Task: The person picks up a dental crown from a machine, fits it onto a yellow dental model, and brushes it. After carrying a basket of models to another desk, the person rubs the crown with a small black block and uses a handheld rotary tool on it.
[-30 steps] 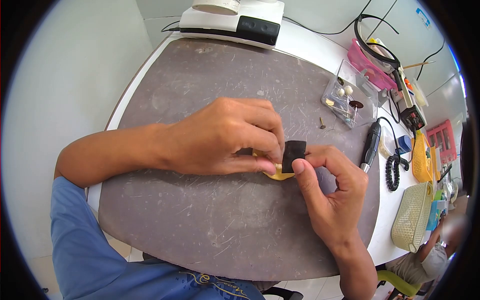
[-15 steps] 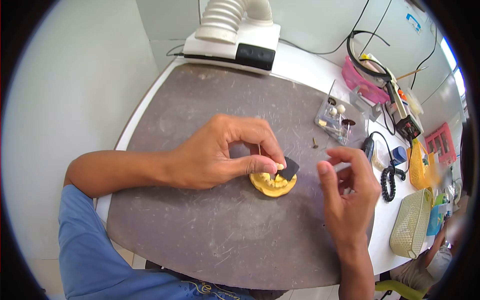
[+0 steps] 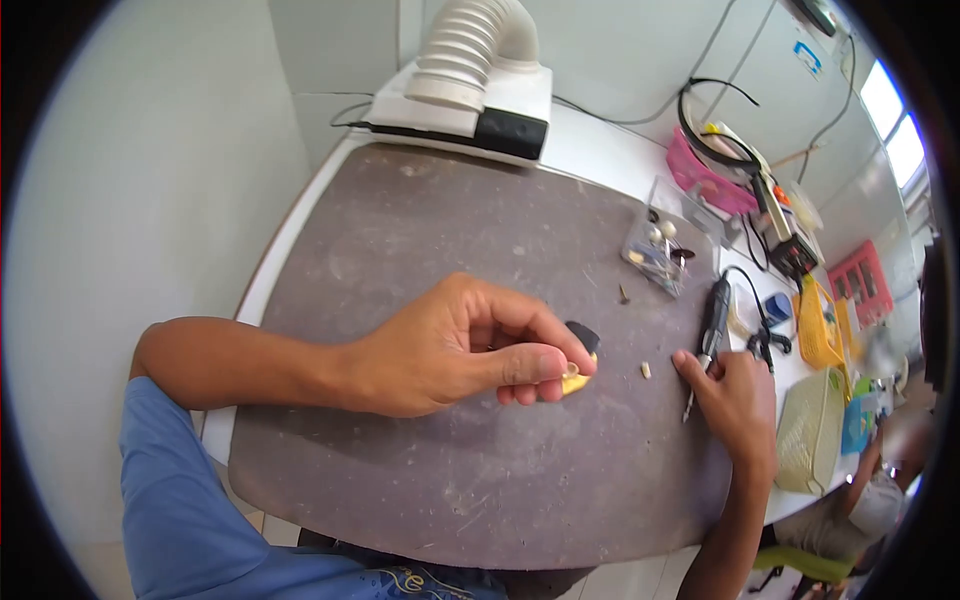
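Observation:
My left hand (image 3: 490,350) is raised over the middle of the bench, with thumb and forefinger pinched on a small cream dental crown (image 3: 571,370). Behind those fingers lies a yellow dental model (image 3: 577,384), mostly hidden. A black piece (image 3: 582,338) shows just past my fingertips. At the right, my right hand (image 3: 735,400) has its thumb and fingers about the black rotary handpiece (image 3: 715,315); its thin metal tip points toward me, and the fingers' contact is partly hidden. Between the hands, a small cream tooth-like piece (image 3: 645,370) lies on the bench top.
A clear box of burs and polishing wheels (image 3: 660,250) stands ahead, with a loose bur (image 3: 624,294) nearby. A white dust extractor (image 3: 480,120) is at the back. Pink (image 3: 700,175), yellow (image 3: 820,325) and cream (image 3: 812,430) baskets line the right. Another person sits far right.
My right hand has moved right and down to the handpiece, whose tip now reaches over the bench. The small cream piece now shows on the bench. My left hand has turned, covering the model more.

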Motion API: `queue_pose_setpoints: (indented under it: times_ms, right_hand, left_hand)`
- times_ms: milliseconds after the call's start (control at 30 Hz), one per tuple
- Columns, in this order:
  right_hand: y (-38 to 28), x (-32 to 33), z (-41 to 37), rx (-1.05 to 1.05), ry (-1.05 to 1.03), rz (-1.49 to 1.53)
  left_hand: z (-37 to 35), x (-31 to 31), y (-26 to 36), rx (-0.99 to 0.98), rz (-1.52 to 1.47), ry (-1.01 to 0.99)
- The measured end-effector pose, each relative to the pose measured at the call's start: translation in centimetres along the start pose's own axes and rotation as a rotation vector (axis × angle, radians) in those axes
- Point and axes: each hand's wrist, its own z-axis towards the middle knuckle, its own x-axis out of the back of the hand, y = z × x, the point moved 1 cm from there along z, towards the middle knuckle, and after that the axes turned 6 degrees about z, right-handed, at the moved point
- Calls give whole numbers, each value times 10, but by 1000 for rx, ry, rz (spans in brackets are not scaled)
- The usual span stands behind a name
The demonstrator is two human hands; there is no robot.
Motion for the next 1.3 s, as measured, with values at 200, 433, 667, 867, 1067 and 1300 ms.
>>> queue_pose_setpoints:
  times_ms: [200, 433, 667, 867, 1067, 1300]
  right_hand:
    - [34, -13, 3, -111, -37, 384]
    - [18, -11, -73, 8, 196, 1180]
    - [-11, -33, -126, 347, 350, 1274]
    - [-17, -42, -142, 487, 448, 1230]
    - [-32, -52, -161, 500, 437, 1274]
    - [-49, -63, -171, 506, 572, 1156]
  left_hand:
    - [-7, -12, 3, 88, -64, -25]
    - [-14, -41, -9, 92, -173, -74]
    - [-10, -65, -27, 113, -225, -109]
    - [-13, -64, -27, 97, -225, -117]
    - [-15, -66, -27, 113, -197, -123]
    - [-17, -68, -26, 97, -189, -143]
